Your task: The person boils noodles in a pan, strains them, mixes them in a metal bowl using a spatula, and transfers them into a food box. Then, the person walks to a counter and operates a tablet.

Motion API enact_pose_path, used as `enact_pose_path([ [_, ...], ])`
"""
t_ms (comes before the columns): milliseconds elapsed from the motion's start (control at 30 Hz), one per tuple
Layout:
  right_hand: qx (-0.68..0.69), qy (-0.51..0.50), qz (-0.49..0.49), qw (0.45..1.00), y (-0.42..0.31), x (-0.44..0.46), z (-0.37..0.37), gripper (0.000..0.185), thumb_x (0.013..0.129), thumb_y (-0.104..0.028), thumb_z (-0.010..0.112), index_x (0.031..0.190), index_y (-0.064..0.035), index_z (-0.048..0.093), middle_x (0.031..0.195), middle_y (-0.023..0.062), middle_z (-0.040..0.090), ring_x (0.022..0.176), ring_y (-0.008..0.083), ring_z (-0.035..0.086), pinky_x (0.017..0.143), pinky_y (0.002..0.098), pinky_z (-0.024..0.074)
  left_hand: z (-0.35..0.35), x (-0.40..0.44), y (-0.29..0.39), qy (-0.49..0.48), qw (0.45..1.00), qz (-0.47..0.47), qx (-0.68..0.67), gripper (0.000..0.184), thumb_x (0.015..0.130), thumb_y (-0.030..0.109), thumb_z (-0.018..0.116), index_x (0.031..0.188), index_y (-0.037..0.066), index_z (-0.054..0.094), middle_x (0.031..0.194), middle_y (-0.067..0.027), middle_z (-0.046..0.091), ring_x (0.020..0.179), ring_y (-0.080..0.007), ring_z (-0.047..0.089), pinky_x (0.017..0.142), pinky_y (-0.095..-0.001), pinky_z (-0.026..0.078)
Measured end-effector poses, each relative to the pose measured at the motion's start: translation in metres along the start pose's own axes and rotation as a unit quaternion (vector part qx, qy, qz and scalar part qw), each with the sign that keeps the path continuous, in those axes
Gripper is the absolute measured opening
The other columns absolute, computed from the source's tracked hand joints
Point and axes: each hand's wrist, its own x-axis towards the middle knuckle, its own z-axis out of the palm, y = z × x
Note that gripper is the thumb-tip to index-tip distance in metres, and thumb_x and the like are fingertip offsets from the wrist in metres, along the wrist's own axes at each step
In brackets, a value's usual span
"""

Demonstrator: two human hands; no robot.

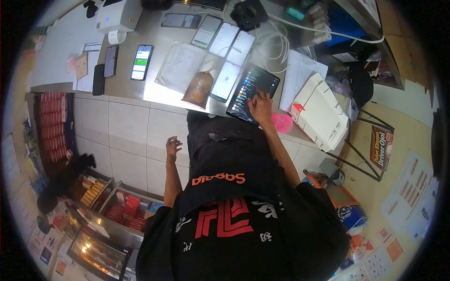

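My right hand (260, 107) rests over a dark tablet (248, 80) at the front edge of the steel counter. Its fingers are stretched out on the lit screen, which shows a list with small coloured icons. Away from the counter, my left hand (173, 148) hangs over the tiled floor with loosely bent fingers and nothing in it. Left of the tablet lie a phone with a white screen (226, 81) and a clear bag of brown contents (198, 89). A pink round object (282, 122) sits just right of my right wrist.
Several more phones lie on the counter, one with a green and white screen (141, 62). A label printer (118, 16) stands back left. White cables (275, 44) loop behind the tablet. An open white carton (320, 112) overhangs at right. Another person (63, 180) is at far left.
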Motion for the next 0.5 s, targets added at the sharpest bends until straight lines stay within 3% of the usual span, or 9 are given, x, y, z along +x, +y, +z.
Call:
enact_pose_path([
  [233, 0.017, 0.01, 0.007, 1.0, 0.007, -0.001, 0.0, 0.027, 0.078, -0.023, 0.058, 0.061, -0.0036, 0.051, 0.12, 0.0132, 0.052, 0.103, 0.0309, 0.044, 0.081, 0.0436, 0.035, 0.009, 0.003, 0.003, -0.028, 1.0, -0.004, 0.01, 0.026, 0.085, 0.02, 0.049, 0.109, 0.011, 0.048, 0.083, -0.0067, 0.057, 0.079, -0.0204, 0.061, 0.059, -0.0333, 0.048],
  [333, 0.031, 0.013, 0.014, 0.999, 0.009, -0.003, 0.002, 0.026, 0.076, -0.021, 0.059, 0.059, -0.0038, 0.049, 0.117, 0.0128, 0.054, 0.102, 0.0308, 0.045, 0.081, 0.0438, 0.0354, 0.02, -0.005, -0.013, -0.064, 0.998, 0.011, 0.025, 0.025, 0.085, 0.022, 0.051, 0.107, 0.011, 0.049, 0.08, -0.0039, 0.057, 0.069, -0.0157, 0.058, 0.056, -0.0304, 0.046],
  [433, 0.043, 0.018, 0.009, 0.999, 0.009, -0.004, 0.003, 0.024, 0.072, -0.019, 0.06, 0.058, -0.0041, 0.047, 0.117, 0.0125, 0.054, 0.101, 0.0307, 0.045, 0.083, 0.0439, 0.0354, 0.017, 0.02, -0.059, -0.085, 0.996, 0.009, 0.001, 0.026, 0.082, 0.012, 0.052, 0.107, 0.008, 0.05, 0.077, -0.0007, 0.057, 0.064, -0.0092, 0.053, 0.052, -0.0242, 0.043],
  [500, 0.048, 0.019, 0.005, 0.999, 0.008, -0.005, 0.004, 0.024, 0.07, -0.018, 0.061, 0.057, -0.0044, 0.046, 0.117, 0.0123, 0.054, 0.101, 0.0306, 0.045, 0.083, 0.0439, 0.0354, 0.027, 0.004, -0.057, -0.079, 0.997, 0.009, -0.02, 0.026, 0.081, 0.01, 0.052, 0.106, 0.004, 0.05, 0.075, -0.0008, 0.057, 0.062, -0.0098, 0.052, 0.052, -0.0234, 0.043],
])
